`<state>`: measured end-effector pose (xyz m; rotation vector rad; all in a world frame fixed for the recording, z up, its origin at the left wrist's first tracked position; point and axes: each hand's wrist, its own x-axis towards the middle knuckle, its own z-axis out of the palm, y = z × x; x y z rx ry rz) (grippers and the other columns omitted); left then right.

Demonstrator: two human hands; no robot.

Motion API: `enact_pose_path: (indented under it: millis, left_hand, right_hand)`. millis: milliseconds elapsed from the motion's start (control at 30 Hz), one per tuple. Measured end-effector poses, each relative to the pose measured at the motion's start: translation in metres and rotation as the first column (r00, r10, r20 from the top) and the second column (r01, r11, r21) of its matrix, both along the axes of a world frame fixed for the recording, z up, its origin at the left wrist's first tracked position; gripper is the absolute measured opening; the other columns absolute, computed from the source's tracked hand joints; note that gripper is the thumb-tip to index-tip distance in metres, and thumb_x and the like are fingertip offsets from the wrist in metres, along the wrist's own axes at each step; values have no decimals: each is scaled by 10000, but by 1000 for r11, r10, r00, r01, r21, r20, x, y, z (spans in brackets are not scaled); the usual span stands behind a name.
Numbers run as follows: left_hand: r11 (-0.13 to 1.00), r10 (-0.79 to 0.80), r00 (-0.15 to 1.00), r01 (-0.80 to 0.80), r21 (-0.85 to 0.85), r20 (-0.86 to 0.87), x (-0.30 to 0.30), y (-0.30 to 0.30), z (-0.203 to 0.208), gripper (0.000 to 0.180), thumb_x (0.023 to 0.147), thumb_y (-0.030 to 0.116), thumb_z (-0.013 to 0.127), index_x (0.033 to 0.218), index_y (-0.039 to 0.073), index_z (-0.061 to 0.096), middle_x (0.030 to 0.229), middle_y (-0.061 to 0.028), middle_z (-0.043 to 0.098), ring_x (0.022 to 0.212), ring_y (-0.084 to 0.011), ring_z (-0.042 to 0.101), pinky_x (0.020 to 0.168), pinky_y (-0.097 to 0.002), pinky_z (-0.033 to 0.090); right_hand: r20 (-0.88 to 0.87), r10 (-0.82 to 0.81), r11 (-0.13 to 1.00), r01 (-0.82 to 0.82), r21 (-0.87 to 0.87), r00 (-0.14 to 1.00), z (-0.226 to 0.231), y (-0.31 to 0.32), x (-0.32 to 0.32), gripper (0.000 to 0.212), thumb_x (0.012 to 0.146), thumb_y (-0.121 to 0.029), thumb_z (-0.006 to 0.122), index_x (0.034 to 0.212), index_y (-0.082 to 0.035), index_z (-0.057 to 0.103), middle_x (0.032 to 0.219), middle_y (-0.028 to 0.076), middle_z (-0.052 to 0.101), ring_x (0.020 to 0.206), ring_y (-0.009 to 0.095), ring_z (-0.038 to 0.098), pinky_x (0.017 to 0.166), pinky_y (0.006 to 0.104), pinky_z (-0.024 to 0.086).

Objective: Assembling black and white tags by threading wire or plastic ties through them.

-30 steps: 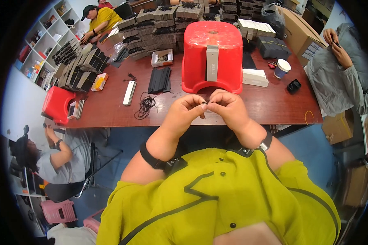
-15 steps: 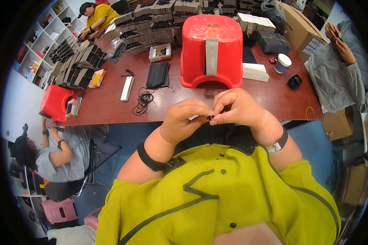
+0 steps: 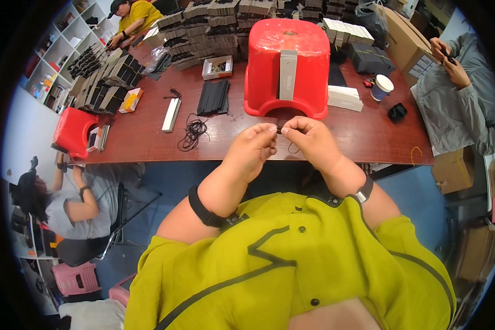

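Small dark piece (image 3: 279, 131), left hand (image 3: 252, 147) and right hand (image 3: 312, 141) pinching, nearly meeting

I count 1 desk (image 3: 143, 137) and 2 red stools, 1 in the middle (image 3: 312, 60) and 1 at the left end (image 3: 69, 129). The desk carries 1 paper cup (image 3: 381, 88), 1 black case (image 3: 397, 113), 1 big coil of black cord (image 3: 193, 136), 1 bundle of black strips (image 3: 213, 98) and 2 small open boxes, 1 (image 3: 216, 74) farther right than the other (image 3: 131, 101). The worker's 1 left hand (image 3: 253, 148) and 1 right hand (image 3: 313, 140) share at least 1 small dark piece (image 3: 279, 131). I can make out 3 other people. The grey stacks (image 3: 209, 36) are too crowded to count.
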<state>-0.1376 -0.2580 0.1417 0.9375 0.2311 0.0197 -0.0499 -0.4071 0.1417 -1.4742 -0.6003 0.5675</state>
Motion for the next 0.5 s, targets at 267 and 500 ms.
enact_pose_path:
  millis: [267, 500]
  left_hand:
    - [347, 34, 869, -474, 809, 494, -8, 1, 12, 163, 754, 39, 711, 883, 65, 616, 815, 4, 472, 696, -93, 450, 615, -210, 385]
    - [401, 27, 910, -389, 829, 414, -10, 2, 13, 104, 754, 58, 713, 833, 41, 648, 805, -8, 472, 674, -96, 460, 601, -211, 387]
  right_hand:
    - [-147, 49, 995, -35, 95, 988, -2, -2, -2, 138, 852, -148, 622, 882, -14, 631, 770, -35, 568, 713, 32, 486, 620, 191, 408]
    - [-46, 103, 990, -98, 100, 994, 4, -1, -6, 108, 860, -133, 618, 874, -26, 619, 768, -41, 556, 702, 32, 475, 609, 187, 398]
